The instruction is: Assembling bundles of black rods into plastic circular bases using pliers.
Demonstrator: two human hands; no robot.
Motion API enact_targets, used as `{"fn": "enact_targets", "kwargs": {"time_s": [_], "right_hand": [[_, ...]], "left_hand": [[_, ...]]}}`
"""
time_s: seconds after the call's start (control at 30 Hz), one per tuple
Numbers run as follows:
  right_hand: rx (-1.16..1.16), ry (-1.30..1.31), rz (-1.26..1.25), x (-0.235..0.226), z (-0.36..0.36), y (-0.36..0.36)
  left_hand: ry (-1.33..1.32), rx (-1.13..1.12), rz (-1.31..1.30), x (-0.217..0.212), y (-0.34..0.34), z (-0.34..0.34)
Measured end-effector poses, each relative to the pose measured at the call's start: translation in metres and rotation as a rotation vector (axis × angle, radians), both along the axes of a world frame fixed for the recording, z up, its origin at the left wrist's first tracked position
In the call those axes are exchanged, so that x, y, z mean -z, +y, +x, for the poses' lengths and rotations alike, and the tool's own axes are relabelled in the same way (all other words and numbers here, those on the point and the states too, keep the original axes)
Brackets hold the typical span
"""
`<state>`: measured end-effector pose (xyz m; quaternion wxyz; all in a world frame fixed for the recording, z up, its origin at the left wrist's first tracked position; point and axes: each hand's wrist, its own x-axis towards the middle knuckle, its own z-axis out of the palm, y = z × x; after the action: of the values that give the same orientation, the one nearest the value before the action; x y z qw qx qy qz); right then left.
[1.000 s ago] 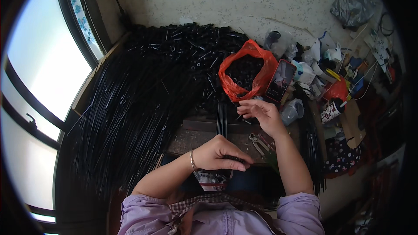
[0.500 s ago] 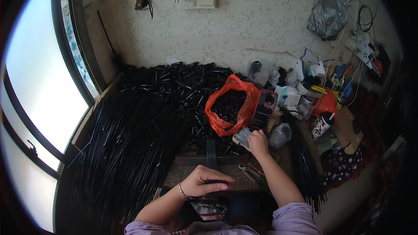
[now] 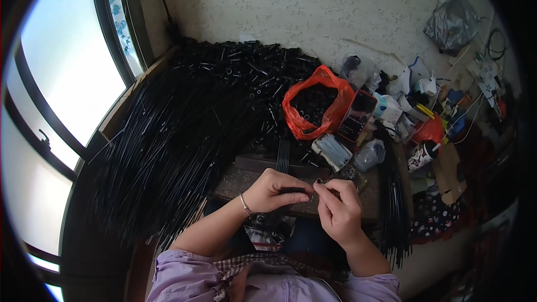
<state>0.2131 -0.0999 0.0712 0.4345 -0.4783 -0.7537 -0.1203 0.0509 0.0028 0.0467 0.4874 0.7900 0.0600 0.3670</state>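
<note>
My left hand (image 3: 278, 191) is curled over a row of thin black rods (image 3: 283, 156), thumb and fingers closed round their near ends above the work board's front edge. The rods run away from me past a dark bar (image 3: 257, 165). My right hand (image 3: 342, 208) meets the left at the fingertips. Its thumb and forefinger pinch together on something tiny and dark, too small to name. Just beyond it sits an open box of pale thin sticks (image 3: 332, 151).
A red plastic bag (image 3: 292, 118) holding small black parts stands beside a phone (image 3: 358, 114). Black tubular parts (image 3: 240, 70) are heaped behind, long black rods (image 3: 162, 156) to the left. Clear bag (image 3: 369, 155), patterned cup (image 3: 422, 156) and clutter fill the right.
My right hand has left the box of sticks and come toward me, to the left hand's fingertips. The view has tilted downward. My left hand still holds the rods.
</note>
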Motion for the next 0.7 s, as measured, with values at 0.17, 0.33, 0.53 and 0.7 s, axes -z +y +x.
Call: {"fn": "enact_targets", "kwargs": {"time_s": [0.17,0.33,0.53,0.7], "right_hand": [[-0.036,-0.057,-0.008,0.001,-0.004,-0.009],[-0.036,-0.152,0.018,-0.003,-0.007,-0.013],[-0.079,-0.231,0.057,-0.004,-0.003,-0.007],[-0.147,-0.123,-0.082,-0.012,0.006,-0.003]], "left_hand": [[-0.007,-0.016,0.027,0.004,-0.007,0.000],[-0.008,-0.024,0.041,0.003,-0.011,-0.002],[-0.011,0.013,0.055,0.007,-0.013,0.000],[0.112,0.045,0.079,0.009,-0.012,0.003]]}}
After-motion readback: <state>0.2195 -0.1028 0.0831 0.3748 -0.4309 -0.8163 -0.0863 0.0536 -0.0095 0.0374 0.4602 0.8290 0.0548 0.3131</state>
